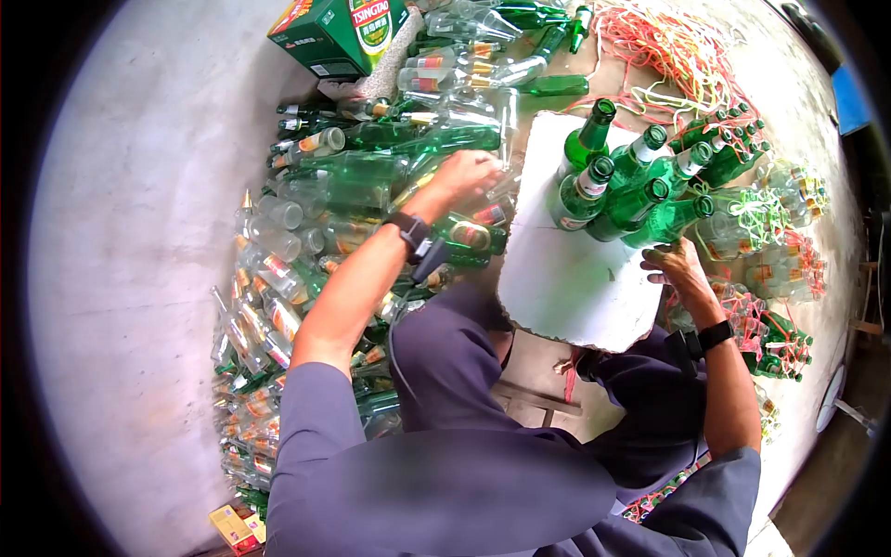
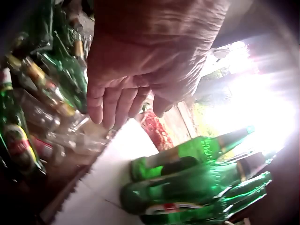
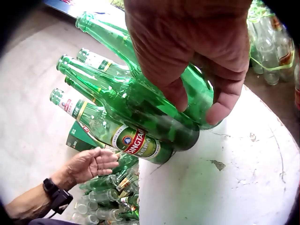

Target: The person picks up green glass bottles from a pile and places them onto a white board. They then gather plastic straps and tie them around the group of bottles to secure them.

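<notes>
Several green glass beer bottles (image 1: pixel 624 210) stand grouped on a white board (image 1: pixel 575 288) with ragged edges. My right hand (image 1: pixel 682 267) grips the lower part of the nearest-right bottle (image 1: pixel 676 223); in the right wrist view its thumb and fingers curl round the green glass. A bottle (image 3: pixel 140 140) with a Tsingtao label stands on the far side of that group. My left hand (image 1: pixel 462 178) hangs above the loose bottles left of the board, holding nothing. Its fingers look loosely extended in the left wrist view, where the board (image 2: pixel 103 173) lies below them.
A large heap of clear and green bottles (image 1: pixel 362 181) lies along the left. A green Tsingtao carton (image 1: pixel 339 37) sits at the back. Tangled red and yellow strapping (image 1: pixel 664 51) lies beyond the board. Bundles of tied bottles (image 1: pixel 766 223) stand to the right.
</notes>
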Demonstrator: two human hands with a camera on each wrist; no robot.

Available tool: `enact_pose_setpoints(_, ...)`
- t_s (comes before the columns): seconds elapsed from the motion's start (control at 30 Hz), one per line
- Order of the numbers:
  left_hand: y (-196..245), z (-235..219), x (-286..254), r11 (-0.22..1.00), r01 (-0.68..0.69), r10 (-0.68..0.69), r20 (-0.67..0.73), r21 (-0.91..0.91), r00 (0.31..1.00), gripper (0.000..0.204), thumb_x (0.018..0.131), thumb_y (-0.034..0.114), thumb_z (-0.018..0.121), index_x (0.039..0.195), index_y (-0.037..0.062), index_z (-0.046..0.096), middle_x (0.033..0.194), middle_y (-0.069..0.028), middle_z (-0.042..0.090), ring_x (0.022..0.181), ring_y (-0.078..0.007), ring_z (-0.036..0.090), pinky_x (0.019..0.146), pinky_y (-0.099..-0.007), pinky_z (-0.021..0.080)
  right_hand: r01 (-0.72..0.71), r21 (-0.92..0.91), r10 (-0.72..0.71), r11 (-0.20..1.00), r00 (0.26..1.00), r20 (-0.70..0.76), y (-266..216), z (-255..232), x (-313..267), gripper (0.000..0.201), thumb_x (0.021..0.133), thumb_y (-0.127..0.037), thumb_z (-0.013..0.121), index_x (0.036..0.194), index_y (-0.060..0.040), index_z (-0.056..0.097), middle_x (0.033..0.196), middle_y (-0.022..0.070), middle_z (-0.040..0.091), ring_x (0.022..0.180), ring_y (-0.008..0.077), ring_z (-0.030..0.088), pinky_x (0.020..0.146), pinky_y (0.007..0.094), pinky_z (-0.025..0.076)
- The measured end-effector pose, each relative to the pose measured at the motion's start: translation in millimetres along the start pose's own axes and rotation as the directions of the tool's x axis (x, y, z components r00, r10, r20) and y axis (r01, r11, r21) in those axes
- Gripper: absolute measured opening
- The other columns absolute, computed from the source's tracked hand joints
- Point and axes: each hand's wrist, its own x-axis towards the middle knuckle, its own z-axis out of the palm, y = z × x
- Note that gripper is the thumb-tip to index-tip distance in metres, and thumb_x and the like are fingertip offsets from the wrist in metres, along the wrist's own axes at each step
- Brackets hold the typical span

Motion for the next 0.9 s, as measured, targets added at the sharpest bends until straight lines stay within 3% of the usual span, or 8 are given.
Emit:
enact_pose_setpoints(0.1,-75.4,-33.6,-6.7,0.938,0.073,-0.074,-0.012,0.339,0.997,0.047,0.086,0.041,0.064,0.113,0.0027,0.065,0.102,-0.0124,0.07,0.094,-0.0208,0.067,0.074,-0.0346,0.052,0.002,-0.002,-0.002,1.0,1.0,0.003,-0.2,0.9,-2.0,0.043,0.085,-0.016,0.068,0.122,-0.0012,0.052,0.11,0.0145,0.061,0.09,0.0263,0.068,0.071,0.0374,0.057)
enact_pose_setpoints(0.23,-141.2,-40.7,-39.3,0.757,0.037,0.105,-0.177,0.652,0.979,0.039,0.08,0.025,0.066,0.111,0.0024,0.062,0.1,-0.0179,0.066,0.096,-0.0398,0.062,0.085,-0.0467,0.049,-0.023,-0.02,0.022,1.0,0.999,-0.03,0.4,2.3,-4.0,0.045,0.085,-0.016,0.068,0.124,-0.0012,0.051,0.113,0.0164,0.06,0.09,0.0262,0.068,0.07,0.0365,0.057)
enact_pose_setpoints(0.3,-153.8,-49.0,-48.1,0.473,0.02,0.064,-0.057,0.881,0.996,0.046,0.08,0.02,0.065,0.123,0.0043,0.054,0.116,-0.0163,0.06,0.109,-0.0383,0.055,0.092,-0.0479,0.046,-0.016,-0.028,0.016,0.999,1.0,-0.012,4.7,-2.1,0.0,0.048,0.086,-0.017,0.068,0.127,-0.0009,0.049,0.115,0.019,0.06,0.091,0.027,0.068,0.069,0.0358,0.056)
enact_pose_setpoints(0.37,-161.9,-49.0,-53.0,0.486,0.072,-0.037,-0.062,0.871,0.997,0.055,0.08,0.016,0.063,0.132,0.007,0.046,0.13,-0.0157,0.05,0.12,-0.0364,0.047,0.096,-0.0487,0.044,-0.037,-0.036,0.037,0.999,0.999,-0.012,3.1,-1.2,-1.2,0.052,0.086,-0.017,0.068,0.129,0.0007,0.047,0.12,0.0226,0.058,0.092,0.0282,0.069,0.069,0.0357,0.057)
enact_pose_setpoints(0.47,-183.8,-43.8,-48.1,0.397,0.001,0.113,-0.05,0.918,0.992,0.04,0.08,0.008,0.062,0.117,0.0084,0.051,0.115,-0.0135,0.055,0.109,-0.0337,0.053,0.087,-0.0501,0.045,-0.07,-0.057,0.07,0.996,0.998,0.005,3.5,-0.5,0.4,0.054,0.086,-0.019,0.067,0.13,0.004,0.045,0.126,0.026,0.056,0.092,0.0284,0.069,0.068,0.0354,0.057)
enact_pose_setpoints(0.6,-184.7,-31.6,-33.5,0.219,0.041,0.073,-0.058,0.975,0.996,0.026,0.083,0.007,0.059,0.109,0.0056,0.057,0.106,-0.014,0.062,0.106,-0.0302,0.056,0.085,-0.0483,0.045,-0.077,-0.053,0.077,0.996,0.997,0.002,5.6,-0.3,1.6,0.054,0.087,-0.02,0.067,0.129,0.0048,0.045,0.126,0.026,0.056,0.092,0.0279,0.069,0.067,0.0342,0.057)
enact_pose_setpoints(0.83,-192.6,-29.0,-26.0,0.232,0.1,0.056,-0.116,0.967,0.992,0.018,0.088,0.009,0.051,0.105,0.0057,0.059,0.104,-0.0136,0.06,0.104,-0.0294,0.057,0.084,-0.0474,0.045,-0.101,-0.101,0.101,0.99,0.995,-0.003,4.2,1.2,2.2,0.054,0.088,-0.02,0.065,0.13,0.0062,0.044,0.123,0.0258,0.059,0.09,0.0275,0.069,0.067,0.0339,0.057)
enact_pose_setpoints(0.9,-186.3,-35.0,-30.2,0.328,0.007,0.06,-0.028,0.945,0.998,0.016,0.09,0.01,0.049,0.103,0.0055,0.059,0.102,-0.0138,0.059,0.102,-0.0299,0.057,0.084,-0.0478,0.045,-0.097,-0.114,0.099,0.989,0.995,0.017,5.8,1.0,3.7,0.054,0.088,-0.02,0.065,0.131,0.0064,0.044,0.123,0.026,0.059,0.09,0.0276,0.069,0.067,0.034,0.057)
